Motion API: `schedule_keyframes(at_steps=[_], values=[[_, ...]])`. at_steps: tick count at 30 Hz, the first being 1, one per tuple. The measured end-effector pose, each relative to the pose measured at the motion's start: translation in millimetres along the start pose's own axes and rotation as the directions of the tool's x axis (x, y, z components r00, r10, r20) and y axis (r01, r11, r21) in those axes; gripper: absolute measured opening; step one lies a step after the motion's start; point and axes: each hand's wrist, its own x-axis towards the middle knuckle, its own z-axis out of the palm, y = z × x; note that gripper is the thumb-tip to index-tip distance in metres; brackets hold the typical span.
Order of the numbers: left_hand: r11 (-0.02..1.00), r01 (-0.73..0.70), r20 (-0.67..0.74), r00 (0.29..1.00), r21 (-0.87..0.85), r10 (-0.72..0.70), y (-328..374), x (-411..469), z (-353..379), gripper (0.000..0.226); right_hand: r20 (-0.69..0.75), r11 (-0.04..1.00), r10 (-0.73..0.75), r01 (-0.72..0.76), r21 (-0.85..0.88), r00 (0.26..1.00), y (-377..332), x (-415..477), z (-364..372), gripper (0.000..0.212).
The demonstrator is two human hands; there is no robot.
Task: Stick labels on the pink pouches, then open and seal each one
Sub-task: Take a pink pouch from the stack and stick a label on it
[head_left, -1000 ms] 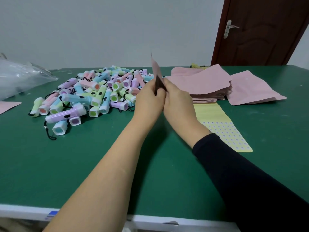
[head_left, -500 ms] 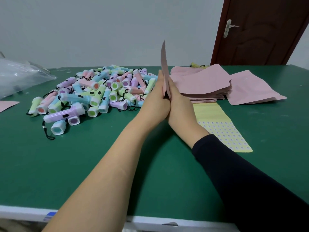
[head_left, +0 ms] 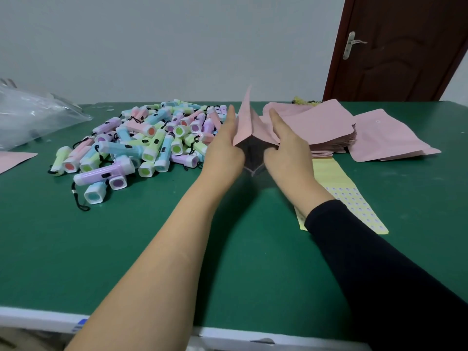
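Surface: flat table [head_left: 76, 249], matte green top, white near edge.
Room: plain pale wall [head_left: 177, 46]; dark brown panelled door [head_left: 405, 46] far right, with a metal lever handle [head_left: 350, 45].
Pink pouch [head_left: 247, 122]: centre, raised off the table; matte paper-like walls spread in a V, dark interior visible.
Left hand [head_left: 222, 153]: pinches the left wall, fingers straight along it.
Right hand [head_left: 288, 150]: pinches the right wall; black sleeve [head_left: 379, 262].
Pouch stack [head_left: 319, 127]: flat, far right.
Label sheet [head_left: 331, 173]: yellow strip, dotted, under the right forearm.
Torches [head_left: 141, 140]: glossy pastel plastic pile, far left of centre.
Plastic bag [head_left: 30, 117]: clear, crinkled, far left.
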Motion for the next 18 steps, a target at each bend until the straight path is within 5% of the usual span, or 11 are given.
schedule_keyframes(at_steps=[6, 10, 16, 18], values=[[0.997, -0.038, 0.035, 0.999, -0.06, 0.04, 1.7, -6.1, 16.4, 0.083, 0.048, 0.987, -0.114, 0.119, -0.108, 0.992, -0.3, -4.5, 5.6, 0.073], [0.982, 0.022, -0.055, 0.998, -0.188, -0.033, 1.6, 0.7, -0.1, 0.08, -0.034, 0.996, -0.072, 0.07, -0.06, 0.997, 4.1, 4.4, -3.5, 0.08], [0.998, -0.023, -0.076, 0.997, -0.063, 0.018, 6.8, -6.1, 7.0, 0.073, -0.015, 0.997, -0.077, 0.077, -0.02, 0.997, 6.9, 4.1, 0.3, 0.088], [0.982, 0.027, -0.009, 1.0, -0.185, -0.029, 6.5, -1.7, -2.0, 0.075, -0.052, 0.999, -0.043, 0.041, -0.031, 0.998, 7.9, 8.1, -3.7, 0.089]])
